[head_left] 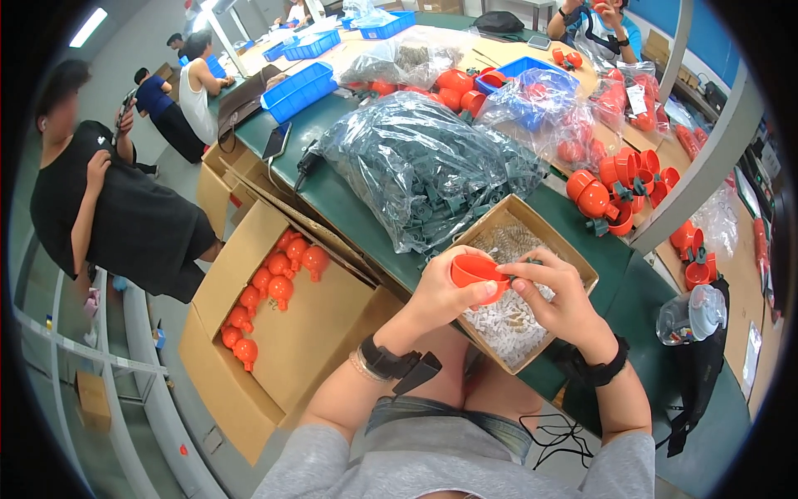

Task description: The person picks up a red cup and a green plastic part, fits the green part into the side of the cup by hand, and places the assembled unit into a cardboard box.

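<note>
My left hand [439, 289] is wrapped round a small orange-red plastic cup [474, 271], its open mouth facing up. My right hand [561, 298] is closed at the cup's right side, its thumb and fingertips pinching a small dark green plastic part [533, 262] that the fingers mostly hide. Under both hands, an open cardboard box [579, 253] holds many small white pieces and metal springs. Just beyond it lies a big clear bag of dark green plastic parts [432, 166].
On the floor at left, a large carton [332, 358] holds several red cups. More red cups with green fittings [592, 195] lie at right, near a metal post [706, 133] and a clear plastic jar [692, 314]. A person in black [116, 200] stands at left.
</note>
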The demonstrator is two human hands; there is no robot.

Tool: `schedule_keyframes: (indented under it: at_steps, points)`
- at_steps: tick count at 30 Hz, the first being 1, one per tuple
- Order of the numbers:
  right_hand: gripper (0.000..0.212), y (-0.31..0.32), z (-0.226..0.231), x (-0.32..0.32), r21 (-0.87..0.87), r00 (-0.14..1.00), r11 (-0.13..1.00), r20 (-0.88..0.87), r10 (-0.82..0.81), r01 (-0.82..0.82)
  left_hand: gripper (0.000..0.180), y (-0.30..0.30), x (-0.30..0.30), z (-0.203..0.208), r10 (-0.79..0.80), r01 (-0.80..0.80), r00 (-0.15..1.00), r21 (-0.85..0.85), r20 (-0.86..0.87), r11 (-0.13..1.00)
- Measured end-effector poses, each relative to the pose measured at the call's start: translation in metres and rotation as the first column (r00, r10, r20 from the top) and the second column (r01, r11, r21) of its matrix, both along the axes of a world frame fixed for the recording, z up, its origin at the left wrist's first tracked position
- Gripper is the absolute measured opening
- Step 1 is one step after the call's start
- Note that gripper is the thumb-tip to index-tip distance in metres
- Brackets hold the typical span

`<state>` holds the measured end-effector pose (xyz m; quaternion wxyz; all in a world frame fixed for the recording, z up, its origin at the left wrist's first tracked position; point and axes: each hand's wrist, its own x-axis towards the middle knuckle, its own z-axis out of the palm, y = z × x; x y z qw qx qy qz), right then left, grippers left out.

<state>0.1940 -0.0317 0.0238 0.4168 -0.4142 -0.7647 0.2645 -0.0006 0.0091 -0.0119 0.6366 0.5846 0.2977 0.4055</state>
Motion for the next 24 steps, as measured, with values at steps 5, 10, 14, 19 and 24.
schedule_keyframes:
  at_steps: [5,10,14,19,24]
  points:
    - [0.02,-0.0004,0.0018,-0.0008,0.017,0.999,0.999,0.009,-0.044,0.044,0.044,0.0003,0.0016,0.0013,-0.02,0.022,0.997,-0.031,0.076,0.999]
    - [0.02,0.0009,-0.0009,0.0004,0.025,0.999,0.999,0.004,-0.048,0.048,0.042,0.0003,0.0008,0.0009,0.01,-0.011,0.999,0.008,0.047,1.0]
    - [0.02,0.0018,-0.0024,-0.0006,-0.024,0.999,0.999,-0.026,-0.04,0.04,0.04,0.0014,-0.0036,0.0053,-0.023,0.024,1.0,-0.04,0.015,0.999]
    - [0.025,-0.0001,-0.0015,0.0032,-0.015,0.999,1.0,0.04,-0.027,0.027,0.04,0.0006,-0.0021,0.0061,-0.013,0.012,1.0,-0.047,-0.021,0.999]
    - [0.029,-0.0028,0.0016,0.0033,-0.092,1.0,0.996,0.019,0.001,0.001,0.041,-0.0001,-0.0021,0.0068,-0.013,0.011,1.0,-0.046,-0.026,0.999]
